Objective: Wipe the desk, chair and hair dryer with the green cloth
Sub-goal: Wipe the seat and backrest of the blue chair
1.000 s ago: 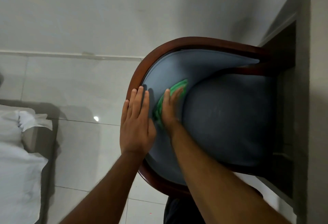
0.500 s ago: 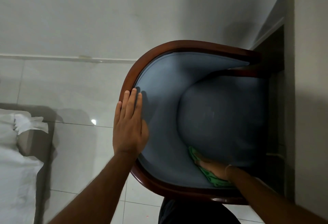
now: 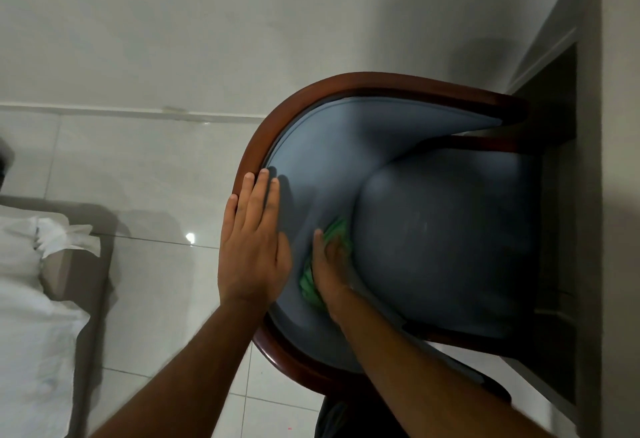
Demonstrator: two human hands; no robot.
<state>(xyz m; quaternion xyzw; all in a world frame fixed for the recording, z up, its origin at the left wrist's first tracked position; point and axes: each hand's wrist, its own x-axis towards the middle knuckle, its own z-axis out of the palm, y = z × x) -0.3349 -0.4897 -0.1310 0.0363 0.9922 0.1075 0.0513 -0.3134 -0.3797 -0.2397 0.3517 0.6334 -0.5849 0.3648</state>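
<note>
I look straight down on a chair (image 3: 440,240) with blue-grey upholstery and a curved dark red wooden frame (image 3: 298,101). My left hand (image 3: 252,247) lies flat on the top of the backrest, fingers together, holding nothing. My right hand (image 3: 330,264) presses the green cloth (image 3: 337,229) against the inner padding of the backrest, where it meets the seat. Most of the cloth is hidden under the hand. The chair's front is pushed under the grey desk (image 3: 616,195) at the right. The hair dryer is not in view.
A white tiled floor (image 3: 138,177) spreads to the left of the chair, and a pale wall (image 3: 242,21) runs along the top. A bed with white sheets (image 3: 31,299) stands at the left edge.
My right hand slid the cloth from the backrest's middle around to its near side, then back up toward the middle. My left hand stayed on the backrest.
</note>
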